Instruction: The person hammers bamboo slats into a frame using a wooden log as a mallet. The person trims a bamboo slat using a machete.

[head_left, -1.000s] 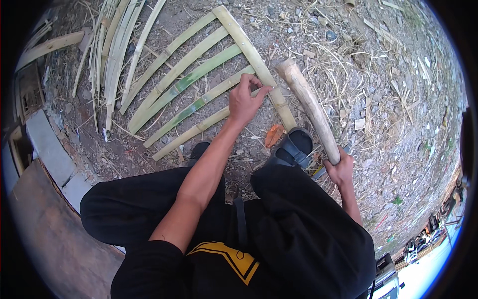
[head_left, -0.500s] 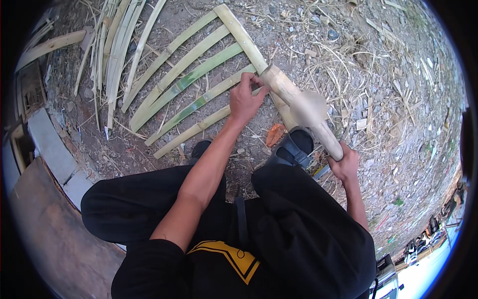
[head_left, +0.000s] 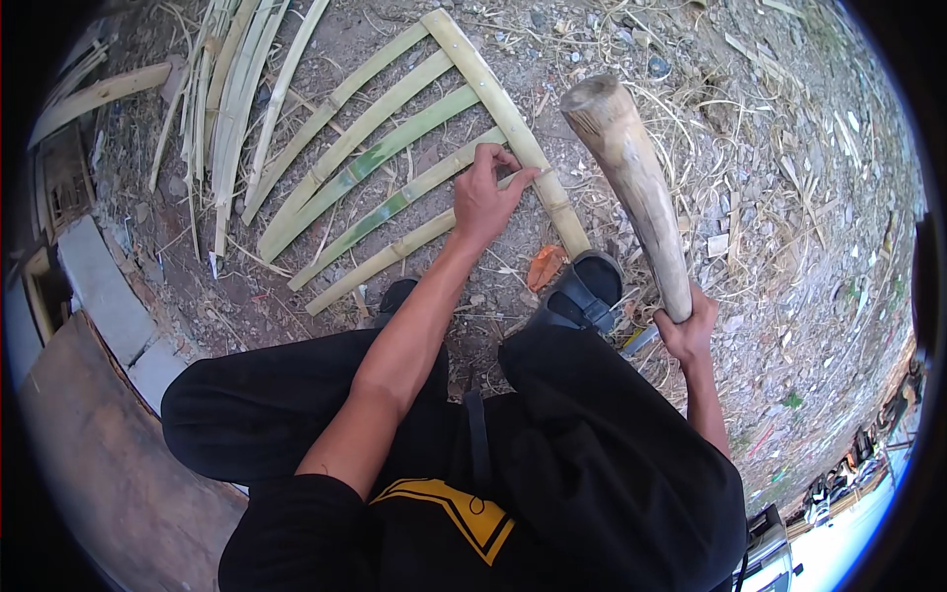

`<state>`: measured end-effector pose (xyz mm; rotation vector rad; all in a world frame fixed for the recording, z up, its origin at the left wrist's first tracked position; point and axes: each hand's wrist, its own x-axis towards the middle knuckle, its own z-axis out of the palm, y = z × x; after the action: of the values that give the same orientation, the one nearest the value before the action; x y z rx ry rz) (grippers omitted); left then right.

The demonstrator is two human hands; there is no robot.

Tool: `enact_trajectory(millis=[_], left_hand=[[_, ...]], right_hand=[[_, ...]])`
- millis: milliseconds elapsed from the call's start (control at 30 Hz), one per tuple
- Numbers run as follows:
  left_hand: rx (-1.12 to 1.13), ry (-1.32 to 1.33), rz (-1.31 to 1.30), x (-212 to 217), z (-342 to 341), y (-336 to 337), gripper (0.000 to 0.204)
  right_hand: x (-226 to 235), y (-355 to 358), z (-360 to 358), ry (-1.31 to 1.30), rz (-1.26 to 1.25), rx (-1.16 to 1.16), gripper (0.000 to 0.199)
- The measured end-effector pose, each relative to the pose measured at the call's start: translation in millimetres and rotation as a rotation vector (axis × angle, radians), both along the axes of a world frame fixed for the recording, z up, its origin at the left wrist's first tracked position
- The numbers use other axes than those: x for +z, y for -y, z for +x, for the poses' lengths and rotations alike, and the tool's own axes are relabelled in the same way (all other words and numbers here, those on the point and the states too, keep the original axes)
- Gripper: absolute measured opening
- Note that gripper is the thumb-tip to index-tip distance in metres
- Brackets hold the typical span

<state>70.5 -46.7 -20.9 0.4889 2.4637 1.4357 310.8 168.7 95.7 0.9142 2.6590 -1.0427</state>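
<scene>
Bamboo slats (head_left: 375, 163) lie fanned on the dirt ground (head_left: 789, 148), their upper ends crossed by a longer bamboo strip (head_left: 503, 113). Above and right of that frame a thick wooden club (head_left: 631, 187) stands raised, its lower end wrapped fully in the right hand (head_left: 688, 331). The left hand (head_left: 490, 197) rests on the crossing strip, fingertips pinched together on something too small to tell.

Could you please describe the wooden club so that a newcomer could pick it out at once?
Start at the bamboo frame on the ground, then look right. The wooden club is raised in the right hand, thick, round and pale, unlike the flat green slats.
</scene>
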Motion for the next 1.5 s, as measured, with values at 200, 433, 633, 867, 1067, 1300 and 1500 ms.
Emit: enact_trajectory(millis=[200, 433, 633, 867, 1067, 1300, 1500], left_hand=[[0.01, 0.068, -0.087, 6.5, 0.8, 2.3, 0.044], [0.002, -0.031, -0.047, 11.5, 6.1, 6.7, 0.045], [0.041, 0.124, 0.01, 4.9, 6.2, 5.7, 0.048], [-0.001, 0.096, -0.01, 16.2, -0.8, 4.9, 0.046], [-0.153, 0.042, 0.069, 30.2, -10.7, 14.6, 0.038], [-0.033, -0.321, -0.037, 33.3, -30.4, 3.5, 0.023], [-0.16, -0.562, -0.225, 21.9, -91.6, -27.9, 0.039]], right_hand=[[-9.7, -6.3, 4.9, 0.18, 0.044, 0.047, 0.028], [0.8, 0.5, 7.6, 0.099, -0.097, 0.077, 0.019], [6.3, 5.5, -8.8, 0.033, -0.112, -0.04, 0.028], [20.5, 28.1, -33.6, -0.06, -0.291, -0.338, 0.034], [19.6, 26.6, -40.0, 0.058, -0.187, -0.269, 0.027], [6.2, 23.9, -35.6, 0.082, -0.469, -0.378, 0.024], [13.6, 27.7, -25.9, -0.024, -0.073, -0.065, 0.028]])
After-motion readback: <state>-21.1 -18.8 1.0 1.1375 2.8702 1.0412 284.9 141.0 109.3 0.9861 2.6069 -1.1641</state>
